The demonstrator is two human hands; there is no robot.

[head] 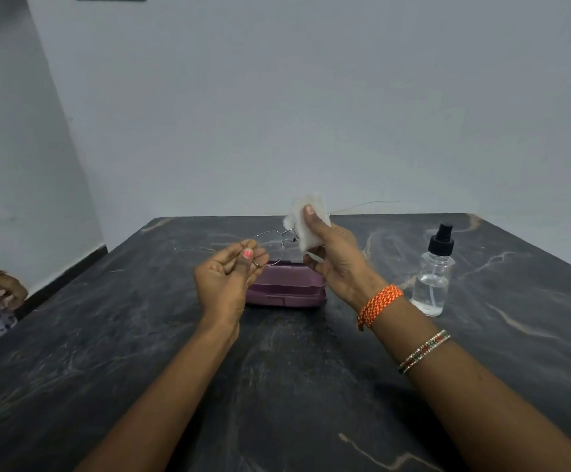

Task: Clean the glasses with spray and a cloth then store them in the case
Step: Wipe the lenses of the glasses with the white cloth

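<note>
Dark stone table [175,369]: we see a purple case [286,287] lying shut at its middle, partly hidden behind both our hands.
Around us: a clear spray bottle [434,272] with a black pump top stands upright, right of the case and apart from it; another person's hand [3,289] shows at the left edge.
Count: one pair of glasses, one cloth, one case, one bottle.
Glasses [270,245]: thin metal frame, held in the air above the case, long axis running left to right, both arms unfolded and reaching out to either side.
Left hand [228,279]: we pinch the rim of the left lens.
Right hand [331,253]: we grip a white cloth [306,219] folded over the right lens, thumb pressing on top.
</note>
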